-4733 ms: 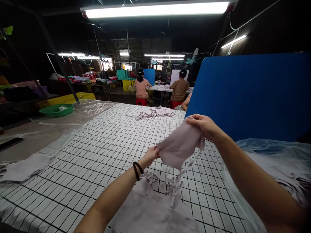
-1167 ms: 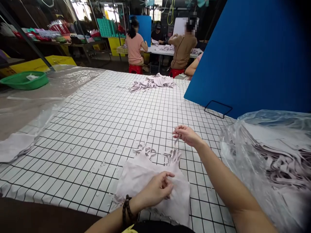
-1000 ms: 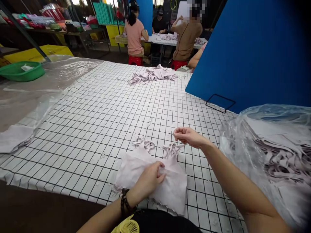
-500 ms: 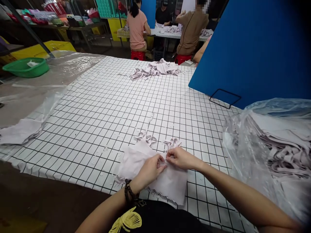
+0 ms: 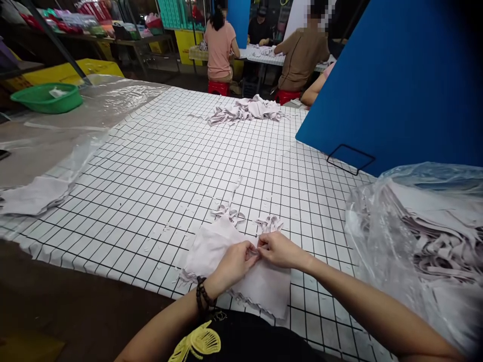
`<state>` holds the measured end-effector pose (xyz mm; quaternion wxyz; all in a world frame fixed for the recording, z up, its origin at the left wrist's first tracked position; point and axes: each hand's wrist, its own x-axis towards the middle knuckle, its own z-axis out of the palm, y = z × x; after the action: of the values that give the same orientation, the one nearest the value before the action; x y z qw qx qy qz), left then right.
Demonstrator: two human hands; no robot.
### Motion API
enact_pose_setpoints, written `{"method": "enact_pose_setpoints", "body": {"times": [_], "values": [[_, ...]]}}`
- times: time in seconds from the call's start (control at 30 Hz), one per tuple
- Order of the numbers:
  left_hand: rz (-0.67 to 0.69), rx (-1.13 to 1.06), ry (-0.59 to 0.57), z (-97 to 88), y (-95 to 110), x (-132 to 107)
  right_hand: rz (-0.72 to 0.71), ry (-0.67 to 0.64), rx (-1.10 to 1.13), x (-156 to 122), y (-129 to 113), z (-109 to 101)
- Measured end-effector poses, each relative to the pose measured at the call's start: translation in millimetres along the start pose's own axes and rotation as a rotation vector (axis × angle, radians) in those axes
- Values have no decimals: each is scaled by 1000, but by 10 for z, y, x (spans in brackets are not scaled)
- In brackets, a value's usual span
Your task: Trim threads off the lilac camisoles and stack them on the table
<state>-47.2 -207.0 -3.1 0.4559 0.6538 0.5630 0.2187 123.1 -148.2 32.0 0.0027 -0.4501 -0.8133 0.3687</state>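
A stack of pale pinkish fabric pieces with thin straps at its far end lies in front of me on the checked tablecloth. Over the middle of it, my left hand and my right hand meet, fingertips pinched close together at the fabric's upper edge. Both hands are closed. Their fingers grip the topmost fabric piece, though the exact spot between the fingertips is too small to make out. Curled fabric straps lie just beyond my right hand. Small thread scraps are scattered around the stack.
To the right, a clear plastic bag holds more fabric pieces, beside a tall blue board with a black wire stand. A fabric heap lies at the far edge. A green basin stands left; people sit beyond.
My fingertips have drawn slightly closer together over the fabric. The view has shifted a little, and a seated person in brown in the background has lowered an arm.
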Motion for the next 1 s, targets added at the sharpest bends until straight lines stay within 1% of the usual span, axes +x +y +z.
{"method": "enact_pose_setpoints", "body": {"times": [0.1,0.33,0.43,0.57,0.7,0.8,0.87,0.9,1.0], "values": [[-14,-7,-12,-1,2,6,-6,-38,-17,-8,-9,-7],[-35,-18,-25,-12,24,13,-18,-59,-92,-3,-62,-33],[-35,-16,-30,-24,36,14,-48,-73,-180,8,-78,-46],[-45,-34,-57,-37,52,11,-131,-93,-323,18,-100,-63],[-46,-64,-75,-33,53,9,-178,-168,-464,16,-197,-78],[-47,-98,-90,-22,42,7,-155,-276,-542,50,-282,-138],[-52,-126,-100,-14,32,5,-117,-347,-508,108,-276,-249],[-60,-134,-106,-10,27,4,-103,-380,-447,145,-241,-333],[-86,-120,-98,4,14,0,-80,-491,-114,260,5,-665]]}}
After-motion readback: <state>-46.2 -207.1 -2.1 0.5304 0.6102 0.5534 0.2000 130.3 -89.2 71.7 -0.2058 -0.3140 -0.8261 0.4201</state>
